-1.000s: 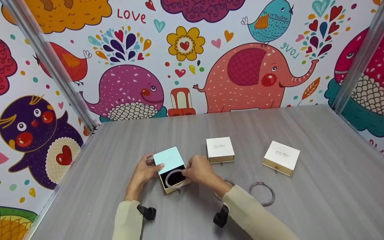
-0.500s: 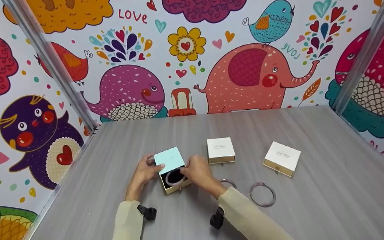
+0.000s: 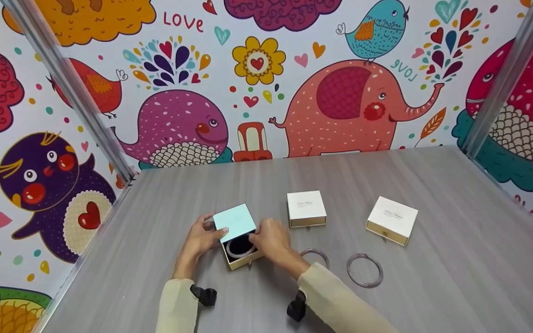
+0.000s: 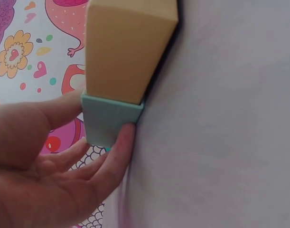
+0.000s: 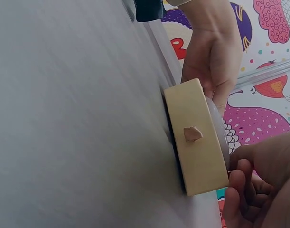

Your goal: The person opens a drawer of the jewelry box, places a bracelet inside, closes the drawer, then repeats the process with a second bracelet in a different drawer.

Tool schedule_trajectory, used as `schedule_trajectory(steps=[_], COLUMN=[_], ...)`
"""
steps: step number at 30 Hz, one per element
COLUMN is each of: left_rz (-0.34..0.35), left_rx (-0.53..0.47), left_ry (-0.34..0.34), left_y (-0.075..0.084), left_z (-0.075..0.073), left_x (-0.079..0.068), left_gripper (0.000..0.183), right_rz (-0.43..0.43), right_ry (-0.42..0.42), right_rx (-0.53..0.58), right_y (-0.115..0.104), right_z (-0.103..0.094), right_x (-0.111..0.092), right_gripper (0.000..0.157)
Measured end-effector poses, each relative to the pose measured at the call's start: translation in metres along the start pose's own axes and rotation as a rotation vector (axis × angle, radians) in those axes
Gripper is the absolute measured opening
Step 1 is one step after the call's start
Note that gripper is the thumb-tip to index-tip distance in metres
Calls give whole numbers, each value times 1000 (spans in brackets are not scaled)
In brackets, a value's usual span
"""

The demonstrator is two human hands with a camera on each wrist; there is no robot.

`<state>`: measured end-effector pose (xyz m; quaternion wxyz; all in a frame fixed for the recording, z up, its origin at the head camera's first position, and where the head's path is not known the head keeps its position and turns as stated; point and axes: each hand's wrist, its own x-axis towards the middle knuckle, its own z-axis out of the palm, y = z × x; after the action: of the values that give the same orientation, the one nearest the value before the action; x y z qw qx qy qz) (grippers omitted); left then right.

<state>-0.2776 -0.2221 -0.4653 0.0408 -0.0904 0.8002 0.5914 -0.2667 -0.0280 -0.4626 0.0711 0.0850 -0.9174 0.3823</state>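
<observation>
My left hand [image 3: 201, 237] holds a box by its mint-green sleeve [image 3: 235, 221], thumb on top and fingers along the side. The box's gold drawer [image 4: 128, 52] is pulled part way out toward me. A pale, glossy bangle [image 3: 235, 256] sits in the dark inside of the drawer, its far part under or near the sleeve's edge. My right hand [image 3: 273, 239] pinches the bangle's right side at the drawer's edge. Seen from the right wrist, the bangle [image 5: 222, 128] sticks up a little above the drawer front, which bears a small pull tab [image 5: 193, 133].
Two white-topped boxes with gold sides stand farther back, one in the middle [image 3: 306, 206] and one to the right [image 3: 392, 216]. One loose bangle [image 3: 315, 250] lies partly behind my right forearm. Another bangle [image 3: 364, 255] lies farther right on the grey table [image 3: 155, 208].
The bangle has gone from tilted up over the drawer to lower and flatter inside it. My right hand has shifted slightly left and down with it; the left hand has stayed put.
</observation>
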Motion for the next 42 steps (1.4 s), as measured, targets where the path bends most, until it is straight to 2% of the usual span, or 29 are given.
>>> schedule_trajectory(steps=[4,11,25,31,36,42], left_rz=[-3,1,-8,-3,1,10], left_rx=[-4,-16,11,26,14,11], left_ry=[-1,-1,3,5,6,6], left_y=[1,0,-2,-3,-3,-2], left_z=[1,-1,0,-1,-1,0], left_x=[0,-1,3,3,3,2], left_gripper=[73,73,72,71,72,72], right_rz=[-8,-20,-1,-16,-4,-29], right_ry=[29,27,78,77,59,52], right_rx=[-32,-49,-16,46,105,144], right_y=[1,2,3,7,7,7], right_z=[2,6,10,8,2,-8], right_x=[-1,-4,-3,-5,-4,-5], right_gripper=[45,30,29,29,26,21])
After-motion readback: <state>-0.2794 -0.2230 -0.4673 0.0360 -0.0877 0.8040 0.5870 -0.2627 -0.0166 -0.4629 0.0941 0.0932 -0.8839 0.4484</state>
